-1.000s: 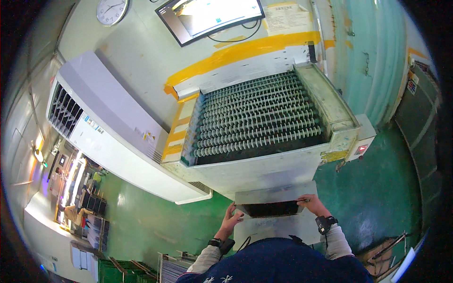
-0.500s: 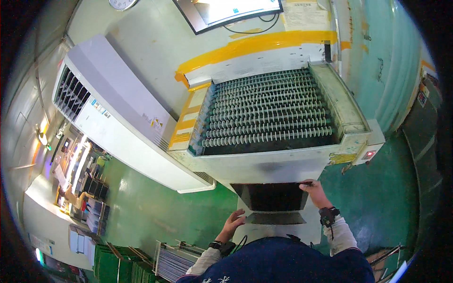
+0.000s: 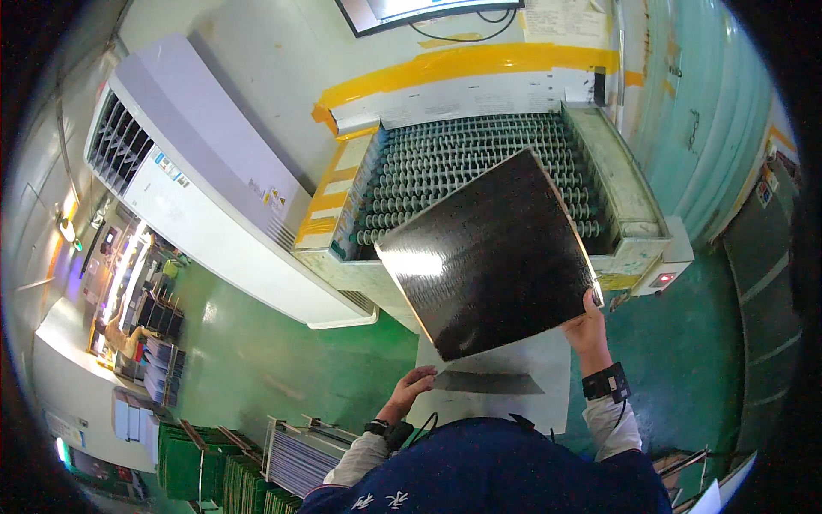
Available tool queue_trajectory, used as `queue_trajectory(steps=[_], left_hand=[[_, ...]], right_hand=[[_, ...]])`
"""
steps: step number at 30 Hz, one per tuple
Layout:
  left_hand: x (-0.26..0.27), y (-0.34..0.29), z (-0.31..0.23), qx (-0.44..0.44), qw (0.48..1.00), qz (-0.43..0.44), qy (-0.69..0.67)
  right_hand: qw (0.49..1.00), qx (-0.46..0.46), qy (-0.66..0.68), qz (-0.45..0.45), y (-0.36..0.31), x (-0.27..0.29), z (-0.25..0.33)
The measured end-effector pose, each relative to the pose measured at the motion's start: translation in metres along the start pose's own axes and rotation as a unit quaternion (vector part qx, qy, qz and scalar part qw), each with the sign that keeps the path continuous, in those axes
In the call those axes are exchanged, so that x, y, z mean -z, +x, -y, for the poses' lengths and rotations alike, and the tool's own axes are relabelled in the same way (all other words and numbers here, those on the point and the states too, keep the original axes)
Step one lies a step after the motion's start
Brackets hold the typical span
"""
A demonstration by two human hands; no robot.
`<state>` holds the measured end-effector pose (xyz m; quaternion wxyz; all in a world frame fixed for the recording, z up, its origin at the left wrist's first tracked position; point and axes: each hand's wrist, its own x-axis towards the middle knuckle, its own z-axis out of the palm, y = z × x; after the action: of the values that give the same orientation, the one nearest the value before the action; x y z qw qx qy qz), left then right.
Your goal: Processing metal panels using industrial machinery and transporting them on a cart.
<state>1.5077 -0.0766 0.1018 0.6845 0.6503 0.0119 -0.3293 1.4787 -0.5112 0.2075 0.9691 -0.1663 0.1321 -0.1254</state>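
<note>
A dark, glossy square panel [image 3: 501, 257] with thin light edges is held up at a tilt over the front of the roller conveyor [image 3: 462, 141]. My right hand [image 3: 587, 332] grips it at its right-hand corner, the thumb lying on the dark face. My left hand [image 3: 409, 392] is just below the panel's lowest corner, fingers stretched toward it and holding nothing that I can see. Whether its fingertips touch the corner cannot be made out. Beneath, a dark grey strip [image 3: 488, 382] shows on a white surface [image 3: 514, 411] in front of my body.
Left of the conveyor leans a tall white air-conditioner unit [image 3: 214, 188]. A control box with a red switch [image 3: 664, 280] is at its right side. Racks with green boards [image 3: 193, 471] and a slatted rack [image 3: 300, 458] stand at lower left. A monitor [image 3: 419, 10] hangs above.
The dark panel has risen from low before me to a tilted position over the conveyor's front, lifted by my right hand. My left hand has shifted slightly left and up.
</note>
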Motion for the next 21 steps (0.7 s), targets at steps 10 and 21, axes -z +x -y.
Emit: queue_trajectory(steps=[10,21], left_hand=[[-0.003,0.002,-0.007,-0.003,1.000,0.001,0.009],[-0.006,0.006,-0.014,0.005,1.000,0.003,0.013]], right_hand=[[0.995,0.034,0.050,-0.074,0.018,-0.014,-0.014],[0.980,-0.117,-0.145,-0.073,0.036,0.003,-0.022]])
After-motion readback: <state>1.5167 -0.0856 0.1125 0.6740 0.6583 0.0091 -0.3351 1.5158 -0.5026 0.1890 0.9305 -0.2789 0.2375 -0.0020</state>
